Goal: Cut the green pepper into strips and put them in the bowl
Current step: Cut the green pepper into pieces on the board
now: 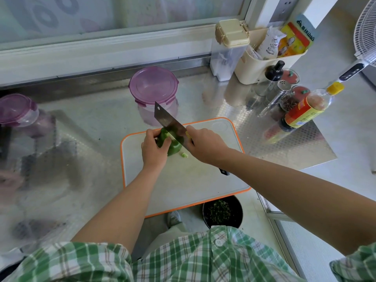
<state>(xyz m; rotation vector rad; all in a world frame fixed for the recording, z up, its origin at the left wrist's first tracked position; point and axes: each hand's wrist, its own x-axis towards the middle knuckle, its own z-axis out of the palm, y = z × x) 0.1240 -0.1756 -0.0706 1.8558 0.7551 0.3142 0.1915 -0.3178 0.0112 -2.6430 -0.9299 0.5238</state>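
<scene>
At frame centre, our left hand grips the pepper on the board while our right hand clasps the knife.

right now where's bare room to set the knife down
The board's near half, toward its front edge, is bare. So is the counter between the board and the left tub. Crowded: the board's far end, with left hand, pepper, knife and right hand, and the bottles at right.
</scene>
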